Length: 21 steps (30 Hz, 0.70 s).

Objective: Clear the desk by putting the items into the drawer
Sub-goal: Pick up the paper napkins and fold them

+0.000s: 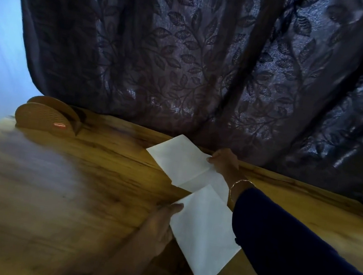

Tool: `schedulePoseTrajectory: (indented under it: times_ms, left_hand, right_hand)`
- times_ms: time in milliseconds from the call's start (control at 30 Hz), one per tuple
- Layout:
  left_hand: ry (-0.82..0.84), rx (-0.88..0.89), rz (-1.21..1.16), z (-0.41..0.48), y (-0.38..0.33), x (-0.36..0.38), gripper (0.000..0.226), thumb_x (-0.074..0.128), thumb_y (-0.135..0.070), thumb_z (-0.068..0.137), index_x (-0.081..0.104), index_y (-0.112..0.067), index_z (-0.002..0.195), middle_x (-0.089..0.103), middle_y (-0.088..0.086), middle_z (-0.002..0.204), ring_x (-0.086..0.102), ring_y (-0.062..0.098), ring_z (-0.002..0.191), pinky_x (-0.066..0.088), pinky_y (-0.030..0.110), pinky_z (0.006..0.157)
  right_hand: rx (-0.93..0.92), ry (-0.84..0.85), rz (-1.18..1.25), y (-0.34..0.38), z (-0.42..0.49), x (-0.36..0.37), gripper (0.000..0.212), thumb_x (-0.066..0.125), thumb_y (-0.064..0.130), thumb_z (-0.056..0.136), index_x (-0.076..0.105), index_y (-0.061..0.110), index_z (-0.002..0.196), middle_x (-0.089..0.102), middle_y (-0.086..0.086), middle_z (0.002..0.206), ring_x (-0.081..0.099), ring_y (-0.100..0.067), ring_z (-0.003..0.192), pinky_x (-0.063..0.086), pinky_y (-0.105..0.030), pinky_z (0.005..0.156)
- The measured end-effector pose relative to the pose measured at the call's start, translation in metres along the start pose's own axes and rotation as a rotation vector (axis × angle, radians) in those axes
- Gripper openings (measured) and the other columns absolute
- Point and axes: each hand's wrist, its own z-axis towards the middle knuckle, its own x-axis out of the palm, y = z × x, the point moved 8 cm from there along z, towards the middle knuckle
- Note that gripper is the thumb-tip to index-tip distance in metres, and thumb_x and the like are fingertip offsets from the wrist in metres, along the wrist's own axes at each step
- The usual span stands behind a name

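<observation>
So, your right hand [224, 162] was reached out toward the back edge of the desk [50, 188], fingers curled in, pinching the right corner of the far sheet [179, 158], a white folded paper lying flat just to the left of that hand. The bangle [239, 183] sat on that wrist, right above the dark blue sleeve [289, 247].

Your left hand [160, 223] was closer to you, with its thumb laid over the left edge of the near sheet [203, 235]. It looked like a pinch, though the other fingers were too blurry to make out. That sheet spread out to the right of the hand and ran under your right forearm, and its far corner overlapped the far sheet.

Well off to the left of both hands stood a brown holder [46, 120], and the dark leafy curtain [188, 56] hung just behind your right hand.
</observation>
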Motion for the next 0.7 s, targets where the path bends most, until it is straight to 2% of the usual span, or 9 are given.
schedulePoseTrajectory:
  times_ms: [67,133,200,300,433,533,633,700]
  left_hand:
    - [-0.001,-0.001,0.003,0.0,0.0,0.001,0.01,0.059,-0.004,0.087,0.062,-0.004,0.096,0.066,0.013,0.095,0.06,0.028,0.093,0.051,0.04,0.083]
    - [-0.018,0.001,0.0,0.0,0.0,-0.001,0.009,0.061,-0.005,0.086,0.062,-0.007,0.095,0.066,0.013,0.098,0.06,0.03,0.099,0.049,0.045,0.091]
    - [-0.031,-0.005,0.017,0.001,0.001,-0.002,0.013,0.062,-0.007,0.086,0.06,-0.009,0.098,0.065,0.014,0.103,0.058,0.031,0.104,0.047,0.049,0.097]
    - [-0.009,-0.01,0.006,-0.001,0.0,0.0,0.018,0.062,-0.007,0.086,0.058,-0.007,0.104,0.064,0.014,0.103,0.059,0.03,0.1,0.049,0.047,0.092]
    - [0.028,-0.002,-0.022,-0.004,-0.002,0.003,0.011,0.058,-0.005,0.088,0.06,-0.006,0.099,0.066,0.012,0.092,0.062,0.025,0.087,0.053,0.037,0.074]
    - [0.04,0.01,-0.045,-0.003,-0.003,0.003,0.023,0.057,-0.009,0.089,0.06,-0.004,0.111,0.066,0.015,0.105,0.061,0.029,0.098,0.053,0.039,0.081]
    - [0.129,-0.007,-0.155,-0.005,-0.004,0.009,0.026,0.05,-0.019,0.094,0.058,-0.006,0.116,0.066,0.016,0.109,0.063,0.029,0.099,0.054,0.04,0.082]
    - [0.212,-0.054,-0.264,-0.009,-0.004,0.014,0.036,0.044,-0.03,0.096,0.054,-0.006,0.121,0.066,0.016,0.111,0.065,0.028,0.097,0.056,0.038,0.077]
  right_hand:
    - [0.01,0.033,-0.073,0.003,0.003,0.011,0.042,0.066,0.034,0.083,0.06,0.003,0.11,0.063,-0.016,0.113,0.059,-0.032,0.105,0.048,-0.036,0.087]
    - [0.026,0.031,-0.131,0.003,0.004,0.019,0.047,0.068,0.038,0.08,0.058,0.006,0.113,0.062,-0.014,0.115,0.057,-0.032,0.109,0.046,-0.038,0.089]
    - [0.037,0.029,-0.159,0.004,0.004,0.023,0.05,0.07,0.038,0.078,0.057,0.008,0.117,0.062,-0.013,0.117,0.057,-0.032,0.111,0.045,-0.039,0.092]
    - [0.066,0.022,-0.133,0.005,0.004,0.024,0.048,0.071,0.032,0.079,0.057,0.007,0.119,0.061,-0.014,0.12,0.056,-0.032,0.112,0.044,-0.037,0.092]
    - [0.085,-0.036,0.061,0.011,0.005,0.015,0.028,0.066,0.01,0.082,0.064,0.0,0.108,0.064,-0.017,0.113,0.06,-0.033,0.106,0.048,-0.035,0.089]
    - [0.175,-0.001,0.277,0.006,0.001,0.015,0.029,0.065,0.006,0.082,0.061,-0.004,0.108,0.064,-0.018,0.111,0.061,-0.035,0.104,0.051,-0.041,0.09]
    - [0.088,-0.076,0.224,0.012,-0.003,0.0,0.023,0.056,0.003,0.085,0.064,-0.001,0.106,0.064,-0.02,0.112,0.06,-0.036,0.104,0.052,-0.045,0.089]
    - [0.011,-0.114,0.325,0.02,-0.015,-0.017,0.025,0.049,-0.005,0.086,0.066,-0.001,0.105,0.063,-0.021,0.11,0.062,-0.038,0.101,0.055,-0.048,0.082]
